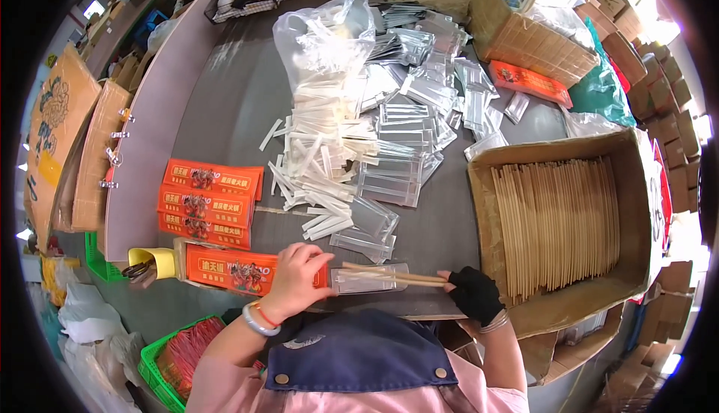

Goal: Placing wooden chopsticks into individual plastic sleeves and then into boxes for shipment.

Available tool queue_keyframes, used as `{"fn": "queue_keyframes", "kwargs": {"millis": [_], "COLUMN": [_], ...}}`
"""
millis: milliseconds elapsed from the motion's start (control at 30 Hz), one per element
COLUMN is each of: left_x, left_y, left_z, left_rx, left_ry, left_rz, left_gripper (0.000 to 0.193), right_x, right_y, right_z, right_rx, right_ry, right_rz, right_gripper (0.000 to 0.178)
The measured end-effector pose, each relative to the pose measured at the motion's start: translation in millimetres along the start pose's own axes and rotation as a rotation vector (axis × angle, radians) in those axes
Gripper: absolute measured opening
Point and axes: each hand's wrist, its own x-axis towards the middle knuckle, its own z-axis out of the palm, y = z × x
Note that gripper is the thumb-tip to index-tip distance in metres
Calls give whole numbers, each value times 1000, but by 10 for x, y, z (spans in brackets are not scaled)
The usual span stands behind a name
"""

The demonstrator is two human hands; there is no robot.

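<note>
My left hand point(296, 282) lies over the right end of a long red printed packet point(213, 267), thumb and fingers spanning its edges. From that end a clear plastic tray point(367, 284) reaches to the right, partly hidden at the hand. My right hand point(475, 295), in a black fingerless glove, pinches a pair of wooden chopsticks point(408, 277) by their right ends. They lie above the tray, tips pointing left. Beyond the left hand, more flat red packets point(202, 203) lie overlapped.
White paper-wrapped strips point(322, 143) heap up mid-table below a clear bag point(326, 38). Clear plastic trays point(401, 132) pile beside them. A cardboard box point(487, 218) of chopsticks stands right. A yellow holder point(166, 262) with scissors is at left; a green basket point(153, 360) sits lower left.
</note>
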Motion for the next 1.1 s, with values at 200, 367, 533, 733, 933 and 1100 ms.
{"fn": "queue_keyframes", "kwargs": {"millis": [200, 367, 533, 733, 933, 1100], "left_x": [-100, -47, 74, 175, 382, -196], "left_y": [76, 113, 75, 137, -385, -303], "left_z": [198, 105, 340, 189, -607, -88], "left_rx": [-2, 122, 42, 262, 181, 154], "left_ry": [-86, -72, -40, -236, -275, 148], "left_rz": [99, 82, 163, 326, 234, -196], "left_gripper": [69, 65, 63, 37, 23, 61], "right_x": [408, 369, 549, 533, 458, 345], "right_y": [-263, -83, -914, -996, -742, -866], "right_z": [620, 582, 1233, 566, 240, 174], "right_rx": [50, 35, 917, -184, -159, -228], "right_ry": [51, 257, -17, 177, 259, 197], "right_rz": [-389, -119, -245, -344, -310, -235], "right_gripper": [23, 25, 46, 67, 64, 62]}}
